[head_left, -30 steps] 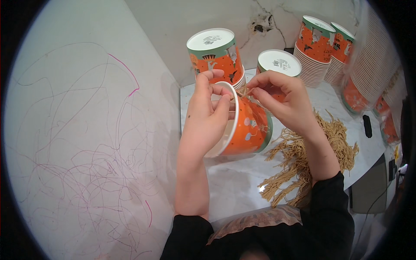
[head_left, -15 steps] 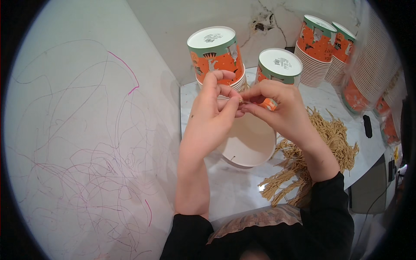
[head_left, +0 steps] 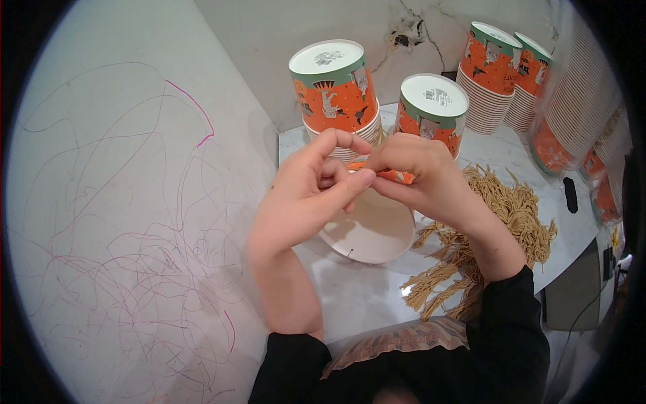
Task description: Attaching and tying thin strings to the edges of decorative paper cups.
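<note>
An orange-patterned paper bucket lies tipped under my hands, its pale inside facing me. A short bit of tan twine pokes out at its near rim. At the far rim my left hand is closed, thumb pressed forward, lower fingers curled against the bucket and index finger arched above. My right hand pinches with thumb and index right beside the left thumb tip. Whatever is between those fingertips is hidden. A heap of cut tan twine spreads under and beside my right forearm.
Upside-down stacks of matching buckets stand at the back left, back middle and back right. Bagged stacks line the right edge, near a small black object. A scribbled white wall rises at left.
Both hands have shifted slightly left and down, and the bucket has moved left with them. My left wrist has swung outward; the fingertips remain close together.
</note>
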Motion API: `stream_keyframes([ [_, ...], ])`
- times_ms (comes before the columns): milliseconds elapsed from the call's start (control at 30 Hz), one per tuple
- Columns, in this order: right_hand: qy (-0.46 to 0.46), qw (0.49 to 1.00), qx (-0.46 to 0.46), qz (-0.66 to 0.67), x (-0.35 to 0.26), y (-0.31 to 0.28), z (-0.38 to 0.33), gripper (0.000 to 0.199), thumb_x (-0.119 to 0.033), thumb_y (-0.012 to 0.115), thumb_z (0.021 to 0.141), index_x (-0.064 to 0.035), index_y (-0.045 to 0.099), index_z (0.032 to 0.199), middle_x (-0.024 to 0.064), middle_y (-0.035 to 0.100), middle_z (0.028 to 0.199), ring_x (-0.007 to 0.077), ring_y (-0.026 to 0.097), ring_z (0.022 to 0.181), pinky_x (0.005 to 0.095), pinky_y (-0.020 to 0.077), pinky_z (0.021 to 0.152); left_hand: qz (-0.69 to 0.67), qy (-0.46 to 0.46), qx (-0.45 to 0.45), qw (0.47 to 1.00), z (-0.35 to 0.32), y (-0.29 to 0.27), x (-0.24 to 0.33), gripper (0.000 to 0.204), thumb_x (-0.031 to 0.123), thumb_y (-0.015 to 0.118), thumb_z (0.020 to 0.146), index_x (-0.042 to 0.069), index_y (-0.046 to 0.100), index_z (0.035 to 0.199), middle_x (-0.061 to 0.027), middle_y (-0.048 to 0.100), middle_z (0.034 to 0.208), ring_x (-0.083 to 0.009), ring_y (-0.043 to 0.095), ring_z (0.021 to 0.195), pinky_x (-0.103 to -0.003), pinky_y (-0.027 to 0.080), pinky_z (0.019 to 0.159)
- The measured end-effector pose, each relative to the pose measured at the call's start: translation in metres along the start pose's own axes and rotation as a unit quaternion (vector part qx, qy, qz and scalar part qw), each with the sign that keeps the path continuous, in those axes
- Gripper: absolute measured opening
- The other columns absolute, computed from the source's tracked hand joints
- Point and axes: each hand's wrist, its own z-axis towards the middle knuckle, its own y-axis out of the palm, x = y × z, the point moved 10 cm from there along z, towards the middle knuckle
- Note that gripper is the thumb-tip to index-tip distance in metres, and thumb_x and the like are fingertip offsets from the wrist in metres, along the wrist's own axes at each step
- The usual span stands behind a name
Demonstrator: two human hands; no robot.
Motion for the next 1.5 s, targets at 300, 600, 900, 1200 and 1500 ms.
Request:
stream_keyframes([
  [300,-0.061,0.996,-0.011,-0.056,-0.001,-0.003,0.001,0.016,-0.001,0.076,0.079,-0.0056,0.069,0.092,0.0049,0.068,0.090,0.0248,0.066,0.085,0.0354,0.0530,0.072,0.250,0.136,0.147,0.947,-0.005,-0.037,0.016,0.034,0.005,0.071,0.092,0.002,0.065,0.126,-0.0067,0.064,0.123,-0.0133,0.061,0.113,-0.032,0.052,0.093],
  [600,-0.085,0.994,-0.033,-0.066,-0.006,-0.005,0.001,0.016,-0.005,0.075,0.080,-0.0047,0.066,0.094,0.0072,0.066,0.092,0.0284,0.067,0.090,0.0395,0.0547,0.076,0.137,0.060,0.017,0.989,0.022,-0.011,-0.022,0.017,0.012,0.063,0.101,-0.003,0.068,0.101,-0.0046,0.066,0.117,-0.0087,0.062,0.097,-0.027,0.051,0.085],
  [900,-0.096,0.992,-0.033,-0.078,-0.004,-0.005,0.000,0.018,-0.005,0.076,0.078,-0.0043,0.066,0.093,0.0071,0.066,0.093,0.0284,0.067,0.089,0.0397,0.0545,0.075,0.110,0.041,0.058,0.991,0.017,-0.016,-0.018,0.020,0.016,0.072,0.094,-0.004,0.066,0.093,-0.0066,0.068,0.087,-0.0118,0.066,0.084,-0.030,0.053,0.076],
  [1200,-0.099,0.992,-0.040,-0.069,-0.005,-0.004,0.001,0.017,-0.006,0.075,0.080,-0.0043,0.066,0.094,0.0073,0.066,0.093,0.0283,0.067,0.090,0.0392,0.0553,0.075,0.086,-0.001,0.024,0.996,0.017,-0.020,-0.025,0.012,0.007,0.074,0.092,0.000,0.068,0.100,-0.0023,0.070,0.095,-0.0106,0.066,0.091,-0.026,0.053,0.083],
  [1500,-0.114,0.987,-0.036,-0.105,-0.008,-0.004,0.001,0.020,-0.005,0.075,0.078,-0.0057,0.065,0.094,0.0066,0.065,0.093,0.0276,0.067,0.090,0.0393,0.0556,0.075,0.029,-0.026,0.020,0.999,0.003,-0.013,-0.013,0.029,0.012,0.067,0.098,0.001,0.055,0.122,0.0029,0.057,0.077,-0.0044,0.056,0.068,-0.022,0.047,0.061],
])
